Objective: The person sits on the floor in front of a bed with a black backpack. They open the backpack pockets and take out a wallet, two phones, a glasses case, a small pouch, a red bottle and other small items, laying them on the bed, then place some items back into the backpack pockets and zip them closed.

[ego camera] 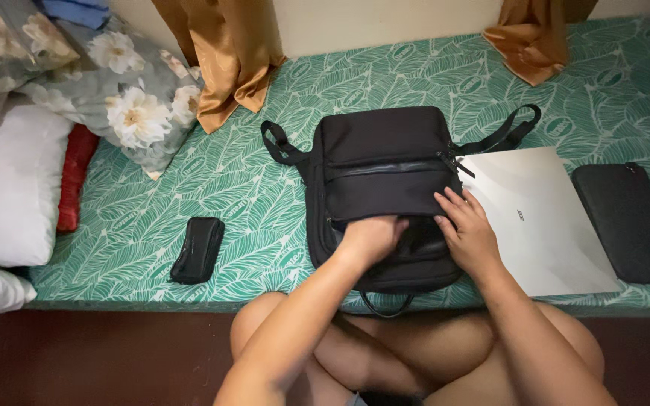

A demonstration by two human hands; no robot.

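A black backpack (381, 162) lies flat on a green leaf-patterned mattress (265, 180), its straps spread out at the far side. My left hand (372, 239) reaches into an open pocket near the bag's front edge, its fingers hidden inside. My right hand (466, 227) rests on the bag's right side and holds the pocket's edge, fingers spread on the fabric. A closed silver laptop (543, 218) lies right of the bag, partly under my right wrist.
A black laptop sleeve (630, 222) lies at the far right. A small black pouch (198, 249) sits left of the bag. Floral, white and red pillows (114, 98) pile at the left. Orange curtains (227, 60) hang at the back. My crossed legs are below.
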